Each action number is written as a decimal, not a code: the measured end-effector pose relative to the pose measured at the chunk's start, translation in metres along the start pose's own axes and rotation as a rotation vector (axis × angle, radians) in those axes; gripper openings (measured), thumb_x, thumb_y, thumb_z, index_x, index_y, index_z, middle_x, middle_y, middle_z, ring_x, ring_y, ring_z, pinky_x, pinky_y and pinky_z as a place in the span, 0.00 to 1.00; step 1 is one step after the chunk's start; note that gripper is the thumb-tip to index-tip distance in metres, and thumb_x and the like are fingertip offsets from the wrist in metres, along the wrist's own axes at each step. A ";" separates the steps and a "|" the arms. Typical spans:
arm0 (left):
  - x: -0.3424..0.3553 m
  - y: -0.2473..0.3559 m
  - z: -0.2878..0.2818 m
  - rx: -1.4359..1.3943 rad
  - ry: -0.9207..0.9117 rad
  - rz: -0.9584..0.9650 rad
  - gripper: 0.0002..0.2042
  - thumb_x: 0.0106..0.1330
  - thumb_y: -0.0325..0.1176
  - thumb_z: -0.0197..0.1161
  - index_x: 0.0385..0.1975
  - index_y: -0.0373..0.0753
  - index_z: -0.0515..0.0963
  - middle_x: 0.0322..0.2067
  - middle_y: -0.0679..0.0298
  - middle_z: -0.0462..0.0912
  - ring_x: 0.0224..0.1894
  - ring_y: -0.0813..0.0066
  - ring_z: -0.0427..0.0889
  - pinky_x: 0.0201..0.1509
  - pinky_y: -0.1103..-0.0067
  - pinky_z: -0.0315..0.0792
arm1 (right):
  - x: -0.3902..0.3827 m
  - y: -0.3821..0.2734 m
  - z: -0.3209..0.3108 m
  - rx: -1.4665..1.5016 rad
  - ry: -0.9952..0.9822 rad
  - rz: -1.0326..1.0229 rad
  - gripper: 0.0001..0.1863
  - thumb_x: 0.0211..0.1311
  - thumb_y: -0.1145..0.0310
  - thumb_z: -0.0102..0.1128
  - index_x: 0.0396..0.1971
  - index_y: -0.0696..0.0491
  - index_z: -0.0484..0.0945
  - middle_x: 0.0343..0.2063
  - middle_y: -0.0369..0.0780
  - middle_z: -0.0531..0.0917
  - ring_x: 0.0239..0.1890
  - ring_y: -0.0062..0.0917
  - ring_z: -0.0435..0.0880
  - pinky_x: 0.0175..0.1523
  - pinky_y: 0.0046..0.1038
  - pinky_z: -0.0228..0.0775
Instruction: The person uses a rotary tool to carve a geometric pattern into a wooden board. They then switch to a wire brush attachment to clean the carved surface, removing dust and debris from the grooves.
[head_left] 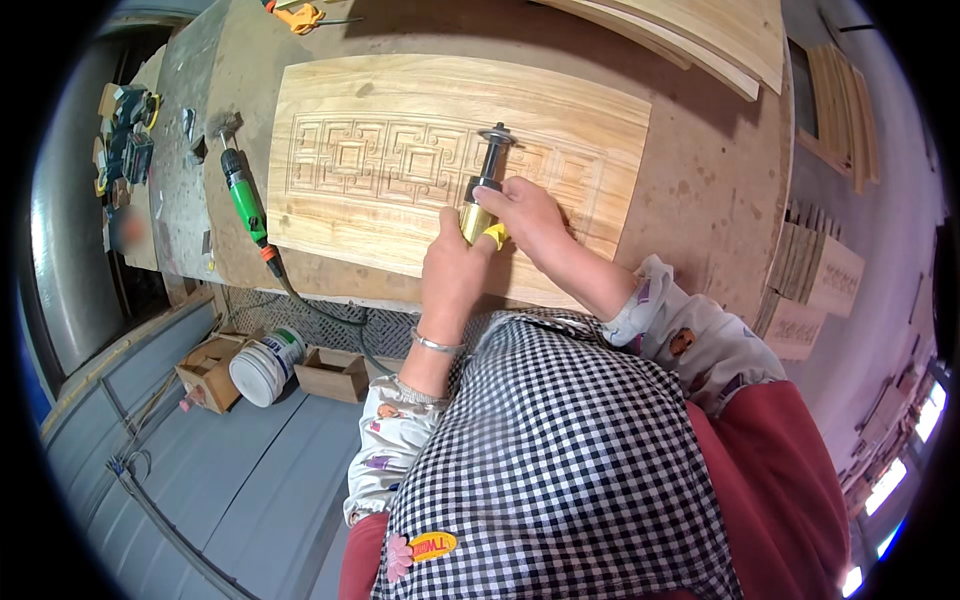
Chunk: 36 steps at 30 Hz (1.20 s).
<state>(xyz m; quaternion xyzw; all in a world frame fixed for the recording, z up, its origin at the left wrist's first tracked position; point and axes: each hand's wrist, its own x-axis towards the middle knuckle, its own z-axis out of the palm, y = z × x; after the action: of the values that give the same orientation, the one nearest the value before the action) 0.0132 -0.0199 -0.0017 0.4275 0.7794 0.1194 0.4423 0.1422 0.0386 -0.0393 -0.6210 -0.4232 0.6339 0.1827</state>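
Now the left hand (455, 268) and right hand (535, 215) both grip the gold-and-black tool (491, 165) at upper centre of the frame, its disc-tipped shaft over the carved wooden panel (375, 225), a green power tool (243, 198) lying on the counter (700, 190), upper left!

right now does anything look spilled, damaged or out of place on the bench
Mildly: the worktop is blotched dark to the right of the carved panel, possibly old staining. I see no breakage on the panel's visible part or on the black and gold tool held by the left hand and right hand.
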 end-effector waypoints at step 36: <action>-0.034 -0.004 0.010 0.059 0.018 0.045 0.19 0.65 0.39 0.63 0.46 0.33 0.66 0.29 0.37 0.83 0.35 0.34 0.84 0.40 0.53 0.76 | -0.026 0.031 0.000 0.083 -0.005 -0.011 0.26 0.66 0.48 0.67 0.31 0.61 0.84 0.25 0.44 0.84 0.29 0.29 0.83 0.36 0.35 0.73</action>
<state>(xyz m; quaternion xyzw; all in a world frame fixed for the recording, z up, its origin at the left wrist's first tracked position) 0.0269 -0.0502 0.0100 0.4567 0.7767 0.1102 0.4196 0.1557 0.0018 -0.0464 -0.6089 -0.4003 0.6515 0.2110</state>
